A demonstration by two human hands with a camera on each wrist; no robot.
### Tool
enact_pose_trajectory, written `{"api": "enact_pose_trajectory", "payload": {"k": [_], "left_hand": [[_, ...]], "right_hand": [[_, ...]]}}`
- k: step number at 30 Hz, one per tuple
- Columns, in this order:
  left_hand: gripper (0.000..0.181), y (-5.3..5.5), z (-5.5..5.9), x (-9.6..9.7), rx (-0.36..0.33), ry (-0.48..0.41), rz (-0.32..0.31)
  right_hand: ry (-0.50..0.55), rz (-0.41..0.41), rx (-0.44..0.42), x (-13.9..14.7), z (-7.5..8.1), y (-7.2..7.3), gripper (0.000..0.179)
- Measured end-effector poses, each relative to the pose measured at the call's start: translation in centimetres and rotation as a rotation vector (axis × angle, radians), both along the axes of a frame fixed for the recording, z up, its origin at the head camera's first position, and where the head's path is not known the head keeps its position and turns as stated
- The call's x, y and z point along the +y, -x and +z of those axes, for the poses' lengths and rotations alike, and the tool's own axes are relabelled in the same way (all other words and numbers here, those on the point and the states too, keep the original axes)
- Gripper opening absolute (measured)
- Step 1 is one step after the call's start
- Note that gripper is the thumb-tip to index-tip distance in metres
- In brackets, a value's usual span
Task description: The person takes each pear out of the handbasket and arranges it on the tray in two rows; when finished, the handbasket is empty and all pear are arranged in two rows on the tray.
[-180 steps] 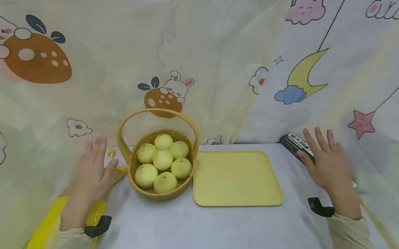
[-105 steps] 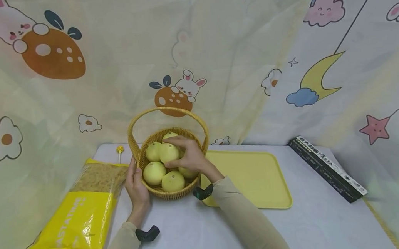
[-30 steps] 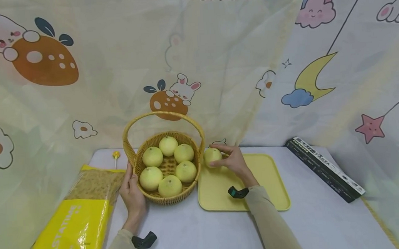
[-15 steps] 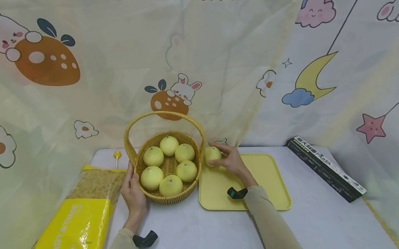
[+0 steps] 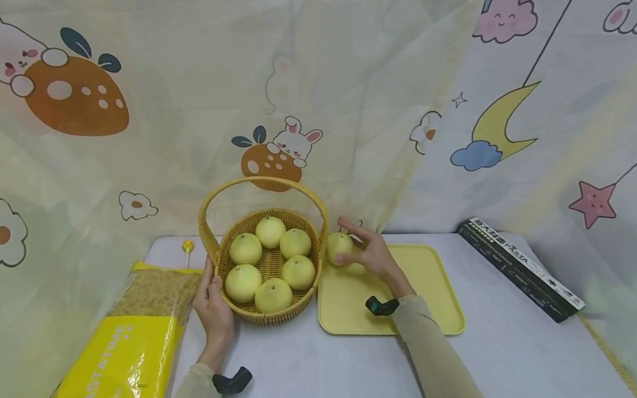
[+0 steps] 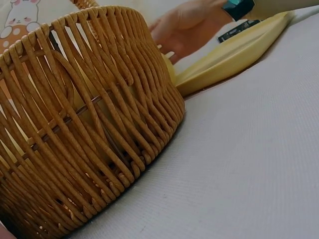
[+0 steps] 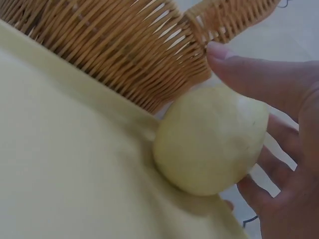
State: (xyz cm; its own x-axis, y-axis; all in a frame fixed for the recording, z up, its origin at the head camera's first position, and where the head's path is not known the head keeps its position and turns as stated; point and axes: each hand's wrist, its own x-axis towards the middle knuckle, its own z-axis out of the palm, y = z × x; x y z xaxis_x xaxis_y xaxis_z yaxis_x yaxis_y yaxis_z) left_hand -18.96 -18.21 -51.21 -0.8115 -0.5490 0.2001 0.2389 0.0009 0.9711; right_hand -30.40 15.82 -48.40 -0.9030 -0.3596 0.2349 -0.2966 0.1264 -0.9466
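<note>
A woven basket with a tall arched handle stands at the middle left, holding several round, pale yellow-green pears. My left hand rests against its left side, fingers extended along the wicker. In the left wrist view the basket fills the left half, and that hand is almost wholly out of sight. Another pear sits at the back left corner of the yellow tray. Around it, my right hand has its fingers spread. The right wrist view shows the thumb lifted off this pear.
A yellow bag of pasta lies left of the basket, with a small yellow lollipop behind it. On the right lies a long black box. A printed cloth hangs behind the white table.
A pear has gone from the middle of the basket to the tray in my right hand. In the last half second that hand's fingers have spread from it. My left hand stays at the basket.
</note>
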Motion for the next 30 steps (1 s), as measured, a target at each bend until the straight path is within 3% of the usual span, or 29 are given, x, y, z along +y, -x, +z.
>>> {"api": "enact_pose_trajectory", "payload": {"k": [5, 12, 17, 22, 30], "left_hand": [[0.052, 0.1, -0.1, 0.0, -0.007, -0.001, 0.002], [0.052, -0.1, -0.1, 0.0, -0.017, 0.002, -0.007], [0.051, -0.1, -0.2, 0.0, -0.003, 0.0, -0.004], [0.051, 0.0, -0.2, -0.1, 0.001, 0.0, 0.003], [0.051, 0.0, -0.4, -0.2, -0.001, -0.01, 0.007]], "right_hand": [[0.065, -0.002, 0.083, 0.4, 1.7, -0.4, 0.082], [0.289, -0.029, 0.161, -0.2, 5.5, -2.3, 0.084], [0.413, 0.067, 0.245, -1.6, 8.3, -4.4, 0.084], [0.389, 0.179, 0.284, -3.6, 9.3, -6.1, 0.087], [0.19, 0.3, 0.304, -7.6, 8.2, -7.1, 0.084]]}}
